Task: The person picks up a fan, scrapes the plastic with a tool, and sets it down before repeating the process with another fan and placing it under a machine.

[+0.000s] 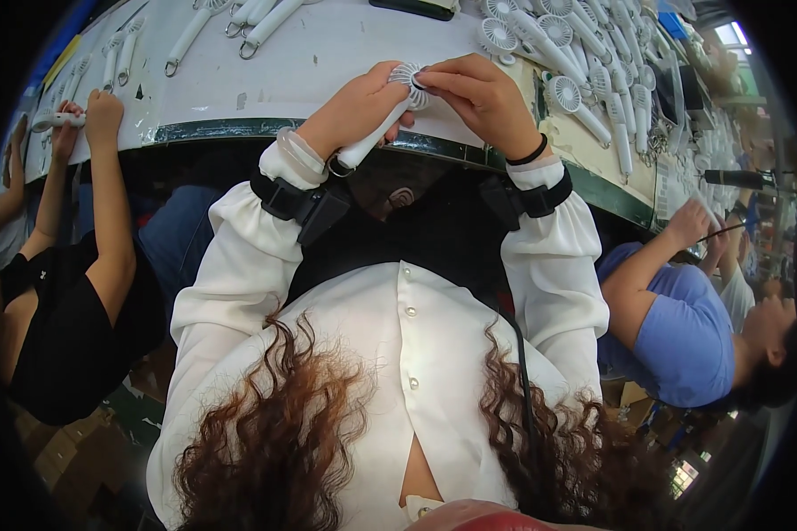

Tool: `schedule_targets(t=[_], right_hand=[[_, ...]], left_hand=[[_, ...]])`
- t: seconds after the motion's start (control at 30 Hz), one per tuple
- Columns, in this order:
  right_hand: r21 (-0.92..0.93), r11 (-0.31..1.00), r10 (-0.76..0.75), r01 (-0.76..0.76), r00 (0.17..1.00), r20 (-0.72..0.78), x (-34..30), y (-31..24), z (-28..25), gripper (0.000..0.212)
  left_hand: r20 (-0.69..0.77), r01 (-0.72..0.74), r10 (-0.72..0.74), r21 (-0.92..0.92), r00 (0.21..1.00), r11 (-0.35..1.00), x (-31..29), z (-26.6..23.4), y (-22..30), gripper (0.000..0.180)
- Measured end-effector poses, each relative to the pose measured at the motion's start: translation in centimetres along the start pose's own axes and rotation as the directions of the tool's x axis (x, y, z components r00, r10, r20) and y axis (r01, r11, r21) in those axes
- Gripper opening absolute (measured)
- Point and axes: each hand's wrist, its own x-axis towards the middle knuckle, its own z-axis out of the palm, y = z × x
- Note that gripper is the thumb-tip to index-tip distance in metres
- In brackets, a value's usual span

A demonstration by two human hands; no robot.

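Observation:
A white handheld fan [374, 137] is held at the table's near edge, its round slatted head up and its handle slanting down to the left, with a metal ring at the handle's end. My left hand [352, 108] is wrapped round the fan just below and beside its head. The fingertips of my right hand [483, 96] are pinched together at the middle of the fan's head. A small dark bit shows at those fingertips; what it is I cannot make out.
On the white table [328, 66] lie several white fans [273, 25] at the far left, and a heap of fans [584, 53] at the right. A dark tray [413, 7] sits at the far edge. One co-worker [71, 301] sits at left, another [673, 310] at right.

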Motion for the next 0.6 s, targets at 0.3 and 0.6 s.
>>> schedule_targets(t=[0.3, 0.6], right_hand=[[0.002, 1.0, -0.004, 0.004, 0.998, -0.056, -0.5, -0.3, 0.5, 0.033], [-0.107, 0.992, 0.043, -0.067, 0.976, -0.212, -1.4, -1.6, 2.1, 0.036]], left_hand=[[-0.007, 0.008, -0.008, -0.021, 1.0, 1.0, -0.1, 0.2, 0.3, 0.04], [-0.013, 0.033, -0.033, -0.024, 0.999, 0.999, 0.3, 0.2, 0.3, 0.041]])
